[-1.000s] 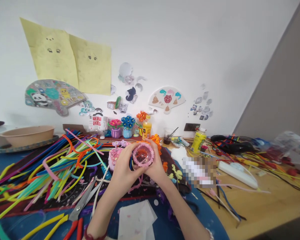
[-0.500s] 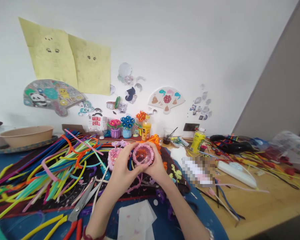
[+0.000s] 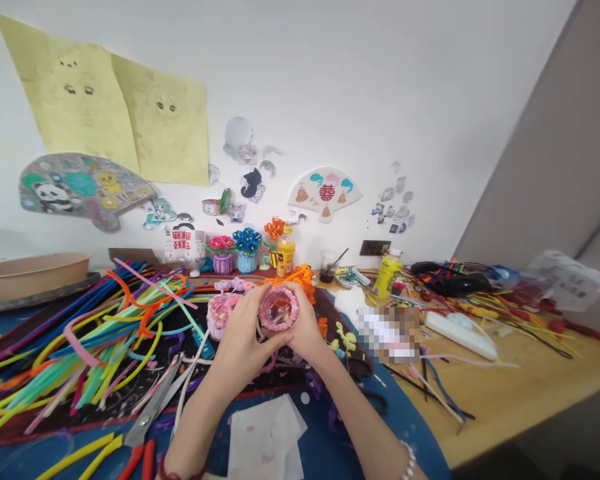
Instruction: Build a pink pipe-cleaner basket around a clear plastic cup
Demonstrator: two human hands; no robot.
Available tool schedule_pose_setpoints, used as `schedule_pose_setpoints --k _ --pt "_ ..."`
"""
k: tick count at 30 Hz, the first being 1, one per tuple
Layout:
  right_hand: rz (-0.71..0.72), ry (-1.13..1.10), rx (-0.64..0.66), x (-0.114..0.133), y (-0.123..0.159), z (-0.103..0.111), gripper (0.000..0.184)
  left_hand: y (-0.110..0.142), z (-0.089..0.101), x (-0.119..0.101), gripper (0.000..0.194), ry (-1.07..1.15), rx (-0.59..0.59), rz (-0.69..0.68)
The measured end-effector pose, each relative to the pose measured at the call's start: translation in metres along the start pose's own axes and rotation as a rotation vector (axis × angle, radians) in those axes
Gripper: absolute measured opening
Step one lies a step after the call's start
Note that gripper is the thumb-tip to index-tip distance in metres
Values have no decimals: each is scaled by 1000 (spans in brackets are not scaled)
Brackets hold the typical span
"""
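Between both hands I hold a small round pink pot [image 3: 294,308] with a fuzzy, braided-looking rim, its opening tilted toward me and a clear, shiny inside showing. My left hand [image 3: 250,333] wraps its left side, the thumb reaching under the near edge. My right hand [image 3: 307,330] closes round the right side; its far fingers are hidden behind the pot. Just left of my left hand stands a pink and lilac fuzzy piece [image 3: 219,317]. Orange fuzzy stems [image 3: 303,277] lie behind the pot.
A heap of colourful pipe cleaners [image 3: 95,340] spreads at left. Scissors [image 3: 147,417] and yellow-handled pliers [image 3: 83,457] lie near the front. White paper [image 3: 260,433] sits before me. Pipe-cleaner flowers [image 3: 247,250], a juice bottle [image 3: 285,253] and a yellow-green bottle [image 3: 388,273] stand behind.
The view has shifted slightly, so the scene sits a little further left. The pot has tilted a little in my hands, and both still hold it.
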State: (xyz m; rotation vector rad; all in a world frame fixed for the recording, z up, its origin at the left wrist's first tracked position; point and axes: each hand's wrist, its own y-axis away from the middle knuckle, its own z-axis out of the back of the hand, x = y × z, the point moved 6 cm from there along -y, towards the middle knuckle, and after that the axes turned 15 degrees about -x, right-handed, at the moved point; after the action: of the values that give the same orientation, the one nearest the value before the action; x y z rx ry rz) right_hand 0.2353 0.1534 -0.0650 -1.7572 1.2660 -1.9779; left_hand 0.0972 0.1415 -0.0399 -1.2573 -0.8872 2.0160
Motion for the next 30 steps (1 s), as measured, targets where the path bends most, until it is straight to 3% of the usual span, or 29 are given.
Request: schedule_pose_setpoints --k 5,11,18,23,30 --pt "10 -36 40 3 1 -4 78 0 2 2 64 -51 -16 13" --pt "8 -44 38 3 1 -6 65 -1 4 1 63 -104 -36 2" --pt "2 -112 88 13 4 -7 77 -1 2 -4 63 -131 -13 -70" --pt "-16 -97 135 16 4 -7 78 -4 7 -3 60 -184 -97 -54" --pt "-106 -24 88 -4 2 -5 75 -6 22 -3 58 -235 -296 -1"
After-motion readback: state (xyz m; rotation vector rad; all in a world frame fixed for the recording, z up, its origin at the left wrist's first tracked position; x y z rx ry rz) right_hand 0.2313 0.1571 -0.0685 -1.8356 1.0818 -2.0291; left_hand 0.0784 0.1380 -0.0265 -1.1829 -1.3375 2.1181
